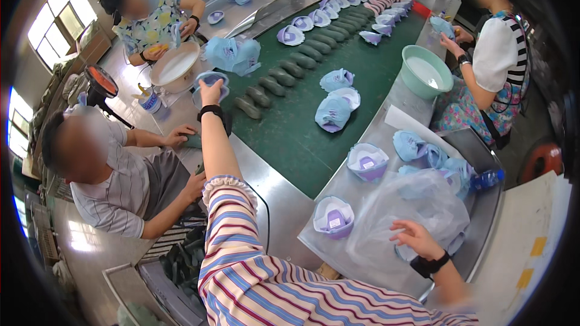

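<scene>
My left hand reaches far forward, closed on a light blue shoe upper at the left edge of the green conveyor belt. Beyond it lies a pile of pale blue shoe uppers. My right hand is open, fingers apart, over a clear plastic bag on the metal side table. I cannot tell whether it touches the bag. Two lilac-lined uppers stand beside the bag, and more blue uppers lie behind it.
Dark green shoe lasts line the belt, with lilac uppers along them. A green basin stands right, a whitish basin left. Co-workers sit or stand on both sides; one at left holds a last. A blue-capped bottle lies right.
</scene>
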`<state>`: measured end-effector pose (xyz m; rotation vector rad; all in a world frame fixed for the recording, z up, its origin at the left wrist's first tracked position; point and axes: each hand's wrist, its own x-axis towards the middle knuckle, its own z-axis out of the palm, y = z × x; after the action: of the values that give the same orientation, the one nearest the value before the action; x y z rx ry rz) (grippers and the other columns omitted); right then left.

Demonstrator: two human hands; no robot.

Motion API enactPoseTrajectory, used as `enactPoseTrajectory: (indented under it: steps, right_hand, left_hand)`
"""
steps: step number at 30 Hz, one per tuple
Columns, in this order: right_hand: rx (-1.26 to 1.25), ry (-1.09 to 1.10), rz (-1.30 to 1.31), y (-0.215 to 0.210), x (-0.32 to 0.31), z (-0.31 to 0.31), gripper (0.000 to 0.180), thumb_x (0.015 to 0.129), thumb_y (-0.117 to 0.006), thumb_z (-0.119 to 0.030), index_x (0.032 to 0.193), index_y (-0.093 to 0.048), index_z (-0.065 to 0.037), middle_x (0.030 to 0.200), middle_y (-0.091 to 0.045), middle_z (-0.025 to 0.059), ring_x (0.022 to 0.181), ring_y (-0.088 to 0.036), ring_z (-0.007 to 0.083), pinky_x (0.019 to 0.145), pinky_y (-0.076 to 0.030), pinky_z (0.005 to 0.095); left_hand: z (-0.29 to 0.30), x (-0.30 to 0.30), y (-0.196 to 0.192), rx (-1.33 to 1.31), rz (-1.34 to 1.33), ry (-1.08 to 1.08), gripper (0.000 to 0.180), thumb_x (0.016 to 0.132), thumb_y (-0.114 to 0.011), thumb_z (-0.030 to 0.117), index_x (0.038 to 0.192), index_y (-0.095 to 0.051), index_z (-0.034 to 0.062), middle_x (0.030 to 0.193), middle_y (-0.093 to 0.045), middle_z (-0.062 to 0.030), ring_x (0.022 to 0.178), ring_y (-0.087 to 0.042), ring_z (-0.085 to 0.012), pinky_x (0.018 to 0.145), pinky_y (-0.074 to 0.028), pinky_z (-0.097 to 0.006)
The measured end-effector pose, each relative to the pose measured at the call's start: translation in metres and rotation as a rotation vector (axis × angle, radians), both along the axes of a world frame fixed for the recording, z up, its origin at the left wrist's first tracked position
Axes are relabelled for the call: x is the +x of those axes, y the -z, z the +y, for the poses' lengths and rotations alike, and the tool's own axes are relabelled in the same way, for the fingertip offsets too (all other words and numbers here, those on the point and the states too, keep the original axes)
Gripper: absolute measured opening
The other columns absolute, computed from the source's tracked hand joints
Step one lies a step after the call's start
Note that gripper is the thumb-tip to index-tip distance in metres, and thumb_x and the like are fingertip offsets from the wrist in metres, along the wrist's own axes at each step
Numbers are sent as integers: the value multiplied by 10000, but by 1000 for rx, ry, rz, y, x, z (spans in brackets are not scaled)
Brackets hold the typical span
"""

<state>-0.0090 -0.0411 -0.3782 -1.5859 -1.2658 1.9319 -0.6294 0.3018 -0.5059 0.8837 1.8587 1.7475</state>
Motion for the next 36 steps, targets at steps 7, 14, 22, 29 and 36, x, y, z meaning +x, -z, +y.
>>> enactPoseTrajectory:
  steps: [7, 14, 22, 29, 36]
  right_hand:
    - [494, -130, -819, 23, 118, -65, 630, 698, -710, -206, 1254, -476, -24, 1239, -498, 182, 1079, -513, 324, 890, -425, 381]
    - [569, -151, -1079, 79, 126, -28, 1079, 581, -819, -222, 1435, -166, -122, 1405, -212, 302, 1282, -238, 458, 1064, -245, 463]
    - [690, 330, 109, 47, 75, -53, 453, 752, -576, 12, 1195, -505, -47, 852, -591, 80, 719, -566, 137, 665, -466, 266]
    - [1278, -264, -785, 101, 75, -74, 437, 746, -620, -96, 1173, -531, -123, 942, -601, 115, 841, -600, 259, 694, -497, 327]
    - [545, -169, -777, 179, 86, -42, 427, 774, -608, -143, 1193, -544, -87, 914, -645, 132, 868, -621, 301, 752, -489, 364]
  left_hand:
    - [-35, 181, -15, -182, -39, 672, 405, 817, -555, 47, 1217, -504, 4, 1147, -589, -113, 977, -575, -182, 855, -450, -324]
    - [-262, 446, -38, 84, 489, 1982, 452, 785, -656, 136, 1203, -504, 54, 1229, -516, -136, 1170, -476, -258, 944, -407, -363]
    - [-295, 523, 38, -349, 623, 1381, 458, 699, -706, 178, 1111, -570, 32, 1022, -626, -214, 954, -604, -359, 746, -485, -428]
    - [-270, 496, 28, -453, 232, 1295, 501, 746, -609, 82, 1206, -436, -16, 1087, -595, -203, 980, -595, -303, 809, -469, -366]
    - [-284, 481, 36, -219, 310, 1176, 640, 722, -508, -54, 1333, -338, 32, 1217, -480, -244, 1130, -474, -383, 934, -393, -389]
